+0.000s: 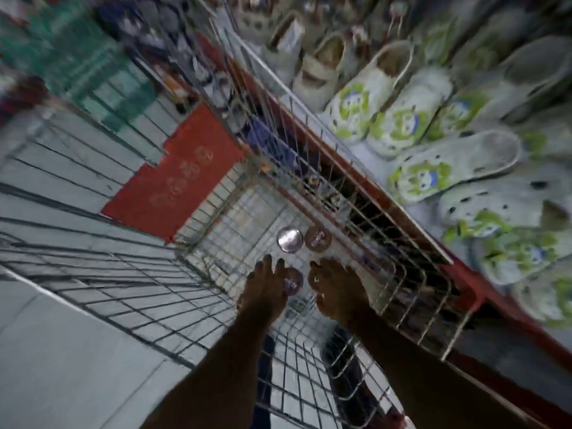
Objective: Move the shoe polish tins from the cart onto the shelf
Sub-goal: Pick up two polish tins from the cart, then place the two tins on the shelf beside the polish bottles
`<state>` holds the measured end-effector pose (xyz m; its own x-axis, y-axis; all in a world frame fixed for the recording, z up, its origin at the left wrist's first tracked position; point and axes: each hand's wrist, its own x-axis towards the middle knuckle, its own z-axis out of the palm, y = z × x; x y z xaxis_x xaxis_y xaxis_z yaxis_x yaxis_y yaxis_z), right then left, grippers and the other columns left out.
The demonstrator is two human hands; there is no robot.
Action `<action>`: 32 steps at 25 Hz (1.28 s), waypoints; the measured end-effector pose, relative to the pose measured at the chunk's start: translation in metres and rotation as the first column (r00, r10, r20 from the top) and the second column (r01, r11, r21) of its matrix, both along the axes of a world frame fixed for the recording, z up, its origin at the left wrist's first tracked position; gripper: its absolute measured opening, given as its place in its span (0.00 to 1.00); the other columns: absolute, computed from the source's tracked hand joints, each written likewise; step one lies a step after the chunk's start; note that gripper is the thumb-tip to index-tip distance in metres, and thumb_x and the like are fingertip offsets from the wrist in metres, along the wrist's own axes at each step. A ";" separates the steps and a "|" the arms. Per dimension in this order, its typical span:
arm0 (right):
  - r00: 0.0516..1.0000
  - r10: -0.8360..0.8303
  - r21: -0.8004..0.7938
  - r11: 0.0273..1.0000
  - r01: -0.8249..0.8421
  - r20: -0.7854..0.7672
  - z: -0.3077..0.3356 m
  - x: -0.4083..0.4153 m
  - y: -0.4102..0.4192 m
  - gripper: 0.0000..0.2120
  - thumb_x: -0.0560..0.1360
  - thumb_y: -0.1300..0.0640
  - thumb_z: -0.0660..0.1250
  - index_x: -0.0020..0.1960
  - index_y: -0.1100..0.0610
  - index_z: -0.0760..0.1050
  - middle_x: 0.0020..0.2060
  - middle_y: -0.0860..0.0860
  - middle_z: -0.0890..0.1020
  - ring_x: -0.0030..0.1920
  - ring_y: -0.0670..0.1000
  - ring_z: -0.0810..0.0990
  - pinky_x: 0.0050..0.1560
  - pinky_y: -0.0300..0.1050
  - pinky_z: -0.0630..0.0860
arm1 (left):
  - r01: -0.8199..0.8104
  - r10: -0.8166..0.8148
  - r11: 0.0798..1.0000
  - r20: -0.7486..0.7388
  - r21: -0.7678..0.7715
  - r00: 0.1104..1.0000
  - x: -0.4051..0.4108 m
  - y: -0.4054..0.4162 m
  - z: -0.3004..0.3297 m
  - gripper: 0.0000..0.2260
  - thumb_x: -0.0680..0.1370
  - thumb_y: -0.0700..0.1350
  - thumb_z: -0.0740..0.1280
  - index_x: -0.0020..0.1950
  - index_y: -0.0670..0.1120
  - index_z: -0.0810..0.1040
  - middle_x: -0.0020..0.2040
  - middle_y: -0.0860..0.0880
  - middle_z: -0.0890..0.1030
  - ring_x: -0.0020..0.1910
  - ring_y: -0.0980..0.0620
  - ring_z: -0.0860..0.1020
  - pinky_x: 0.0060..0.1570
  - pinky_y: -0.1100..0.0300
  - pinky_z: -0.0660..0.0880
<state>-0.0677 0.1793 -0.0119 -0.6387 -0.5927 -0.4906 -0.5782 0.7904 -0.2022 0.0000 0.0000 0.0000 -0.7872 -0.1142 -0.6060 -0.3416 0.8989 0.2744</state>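
Both my arms reach down into the wire cart (365, 212). On its mesh floor lie a silver-topped polish tin (290, 239) and a brown-lidded tin (318, 239) side by side, just beyond my fingertips. A third tin (293, 281) lies between my hands, touching the fingers of my left hand (264, 289), which are spread and point down. My right hand (334, 289) is curled low beside it; blur hides whether it grips anything. The red-edged shelf (411, 224) runs along the cart's right side.
White slippers with green cartoon prints (402, 119) fill the shelf top at right. A red sign plate (182, 174) hangs on the cart's far end. The pale tiled floor (62, 366) shows at left. More stock is blurred at the top.
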 end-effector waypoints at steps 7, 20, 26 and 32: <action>1.000 0.007 0.078 0.997 -0.009 0.021 -0.061 0.012 -0.002 0.27 0.65 0.59 0.75 0.60 0.56 0.68 0.57 0.59 0.76 0.56 0.63 0.76 0.43 0.54 0.80 | 0.121 -0.123 0.989 -0.025 -0.082 0.992 0.008 0.034 -0.065 0.27 0.75 0.42 0.71 0.72 0.45 0.66 0.71 0.35 0.68 0.62 0.35 0.75 0.52 0.42 0.82; 0.965 -0.191 -0.234 0.961 0.146 -0.181 0.273 -0.086 -0.090 0.18 0.69 0.48 0.64 0.53 0.59 0.77 0.50 0.61 0.80 0.49 0.66 0.80 0.45 0.56 0.80 | 0.052 -0.108 0.990 -0.482 -0.128 0.869 -0.088 -0.094 0.282 0.29 0.64 0.58 0.71 0.63 0.50 0.77 0.58 0.39 0.75 0.54 0.34 0.77 0.52 0.46 0.77; 0.845 -0.337 -0.435 0.889 0.142 -0.415 0.461 -0.141 -0.044 0.30 0.60 0.37 0.70 0.55 0.54 0.77 0.49 0.58 0.81 0.49 0.64 0.81 0.45 0.53 0.79 | 0.135 -0.130 0.989 -0.781 -0.059 0.611 -0.157 -0.081 0.428 0.32 0.64 0.61 0.68 0.67 0.51 0.75 0.55 0.43 0.76 0.52 0.39 0.79 0.47 0.48 0.80; 0.659 -0.638 -0.515 0.750 0.415 -0.398 0.519 -0.157 0.100 0.35 0.61 0.38 0.71 0.61 0.57 0.76 0.55 0.60 0.80 0.55 0.63 0.79 0.55 0.54 0.77 | 0.349 -0.300 0.927 -0.827 -0.135 0.476 -0.209 0.053 0.480 0.28 0.62 0.59 0.71 0.56 0.46 0.69 0.50 0.46 0.76 0.48 0.41 0.77 0.42 0.49 0.73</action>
